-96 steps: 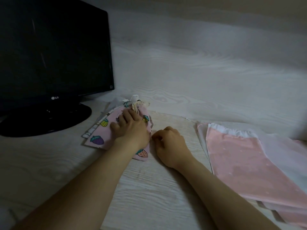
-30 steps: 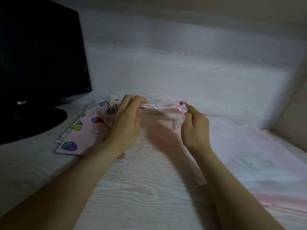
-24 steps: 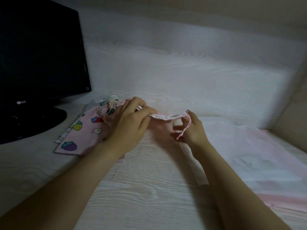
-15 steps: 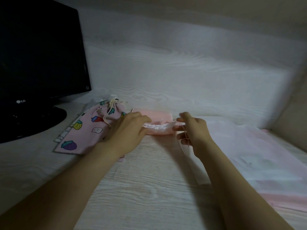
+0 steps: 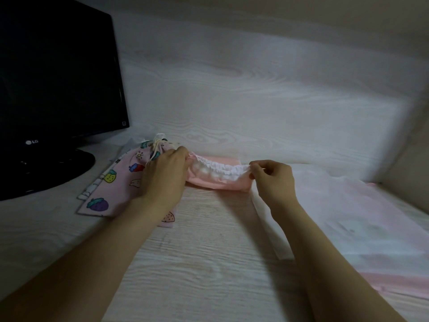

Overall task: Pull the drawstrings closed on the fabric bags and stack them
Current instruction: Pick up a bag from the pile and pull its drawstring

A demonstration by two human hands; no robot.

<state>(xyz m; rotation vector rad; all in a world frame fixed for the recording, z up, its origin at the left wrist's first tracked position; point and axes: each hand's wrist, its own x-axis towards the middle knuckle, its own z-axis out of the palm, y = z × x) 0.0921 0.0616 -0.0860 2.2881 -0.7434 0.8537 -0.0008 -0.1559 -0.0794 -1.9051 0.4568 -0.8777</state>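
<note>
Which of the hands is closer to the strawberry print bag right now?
Left. The left hand overlaps the strawberry print bag; the right hand is beyond the pink bag, pinching its far end.

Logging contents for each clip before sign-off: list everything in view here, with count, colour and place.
monitor: one, black, back left.
printed bag: one, pink with fruit print, drawstring cinched, left of centre.
plain pink bag: one, pink with white gathered top, centre, held between both hands.
flat bags: a pile, count unclear, pink and whitish, right side.
table: one, pale wood grain, under everything.
left hand: one, pinches the plain pink bag's left end.
right hand: one, pinches its right end.
</note>
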